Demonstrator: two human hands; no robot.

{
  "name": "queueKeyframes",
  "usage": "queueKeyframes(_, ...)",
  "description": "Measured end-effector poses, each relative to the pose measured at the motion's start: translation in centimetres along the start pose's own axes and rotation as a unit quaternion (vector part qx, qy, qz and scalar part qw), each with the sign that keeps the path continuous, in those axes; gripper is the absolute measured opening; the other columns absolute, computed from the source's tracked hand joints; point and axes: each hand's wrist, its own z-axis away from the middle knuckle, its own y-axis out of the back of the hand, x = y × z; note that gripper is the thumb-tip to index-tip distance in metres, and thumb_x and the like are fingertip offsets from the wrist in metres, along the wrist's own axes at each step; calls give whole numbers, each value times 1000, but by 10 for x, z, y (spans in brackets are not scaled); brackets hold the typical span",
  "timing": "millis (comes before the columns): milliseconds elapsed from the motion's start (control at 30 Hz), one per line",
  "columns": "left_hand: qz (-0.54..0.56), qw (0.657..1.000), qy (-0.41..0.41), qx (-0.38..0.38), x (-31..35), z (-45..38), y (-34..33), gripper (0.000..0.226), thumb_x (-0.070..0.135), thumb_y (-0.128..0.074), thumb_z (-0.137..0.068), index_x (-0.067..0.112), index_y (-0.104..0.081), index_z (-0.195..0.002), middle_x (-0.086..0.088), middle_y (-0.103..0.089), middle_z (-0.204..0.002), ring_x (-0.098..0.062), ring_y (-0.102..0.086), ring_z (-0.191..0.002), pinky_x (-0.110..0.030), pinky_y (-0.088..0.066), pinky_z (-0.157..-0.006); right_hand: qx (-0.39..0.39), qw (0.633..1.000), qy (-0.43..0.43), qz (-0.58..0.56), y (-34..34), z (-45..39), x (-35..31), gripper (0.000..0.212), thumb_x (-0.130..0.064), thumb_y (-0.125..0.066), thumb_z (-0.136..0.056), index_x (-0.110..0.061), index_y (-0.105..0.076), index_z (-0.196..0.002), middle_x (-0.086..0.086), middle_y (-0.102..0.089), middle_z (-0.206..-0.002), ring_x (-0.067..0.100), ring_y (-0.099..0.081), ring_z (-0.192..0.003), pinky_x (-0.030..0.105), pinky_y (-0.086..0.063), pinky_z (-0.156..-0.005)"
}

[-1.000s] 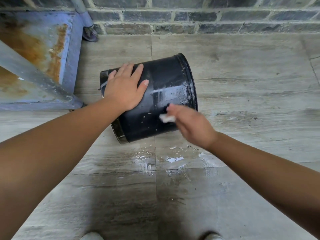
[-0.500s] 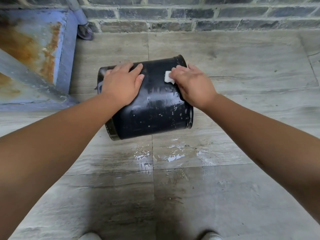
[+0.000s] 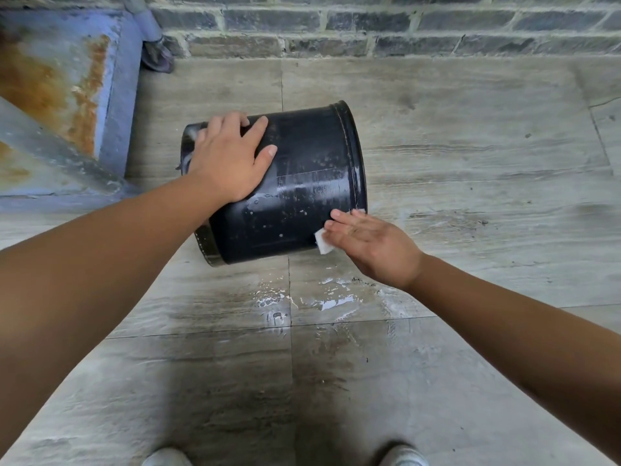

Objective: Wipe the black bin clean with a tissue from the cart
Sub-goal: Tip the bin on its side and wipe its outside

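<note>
The black bin [image 3: 302, 183] lies on its side on the tiled floor, its wall wet and speckled with droplets. My left hand [image 3: 232, 159] rests flat on the upper left part of the bin, fingers spread. My right hand [image 3: 369, 240] presses a small white tissue [image 3: 323, 242] against the bin's lower right side near the rim. Most of the tissue is hidden under the fingers.
A rusty blue cart [image 3: 67, 105] stands at the left, one wheel [image 3: 158, 58] near the brick wall [image 3: 369, 28] at the back. A wet patch [image 3: 322, 301] lies on the tiles in front of the bin. My shoe tips [image 3: 403, 455] show at the bottom edge.
My right hand swept with the tissue from the bin's lower side up to its top, then back down to the lower right near the rim. My left hand stayed on the bin.
</note>
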Motion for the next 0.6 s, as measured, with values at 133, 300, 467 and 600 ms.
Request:
queueKeyframes(133, 18, 999, 4, -28, 0, 1, 8, 67, 57, -29, -96, 17, -32, -150, -13, -41, -148, -37, -37, -133, -53, -31, -106, -8, 995, -52, -86, 6, -3, -13, 24, 2, -61, -89, -4, -69, -112, 11, -73, -109, 27, -67, -109, 37, -54, -92)
queueKeyframes(300, 92, 994, 26, -49, -22, 43, 12, 70, 47, -47, -96, 12, -24, -152, -12, -22, -160, -32, -16, -148, -53, -20, -117, 97, 856, -380, -337, 18, -34, -33, 13, -25, -46, -99, -27, -59, -97, 0, -66, -86, 9, -62, -64, 22, -45, -52)
queueKeyframes(467, 125, 982, 142, -29, -35, 98, 13, 80, 41, -66, -84, 22, -24, -150, -13, -20, -158, -36, -19, -142, -59, -26, -108, 112, 744, -456, -475, 26, -77, -22, 8, -20, -53, -96, -28, -56, -96, 5, -64, -91, 14, -64, -56, 29, -49, -49)
queueKeyframes(600, 303, 914, 265, -49, -28, 111, 6, 68, 27, -70, -84, 16, -32, -138, -13, -47, -130, -28, -50, -114, -44, -46, -96, 68, 823, -417, -381, 20, -119, -14, 27, -16, -59, -93, -26, -57, -118, -4, -61, -113, 9, -59, -82, 24, -50, -72)
